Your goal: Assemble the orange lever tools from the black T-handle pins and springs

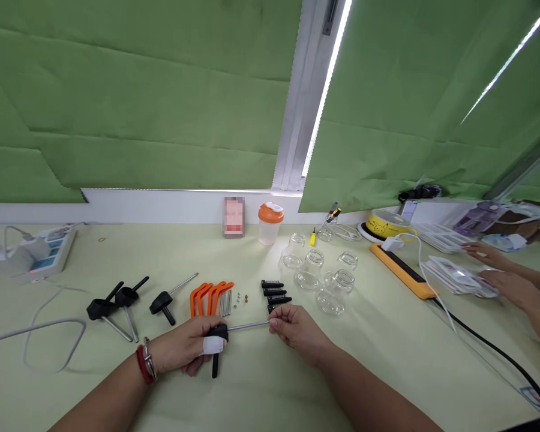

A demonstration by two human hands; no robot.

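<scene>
My left hand (193, 346), with white tape on one finger, is closed around a black plastic piece (215, 362) with a thin metal rod (247, 326) sticking out to the right. The rod's tip sits in a pinch of my right hand (294, 331); whether a small part is there too is hidden by the fingers. Just beyond the hands lie curved orange handles (212, 295), long bolts (225, 303), small nuts (239, 298) and several black ribbed pieces (276, 294). To the left are a similar black piece with a rod (162, 303) and two more (102, 308).
Clear glass jars (309, 273) stand right of centre, near an orange-lidded cup (270, 224). An orange power strip (402, 271) with cables lies farther right. Another person's hands (513, 287) touch white packs (454, 276). A white power strip (56, 255) is at left.
</scene>
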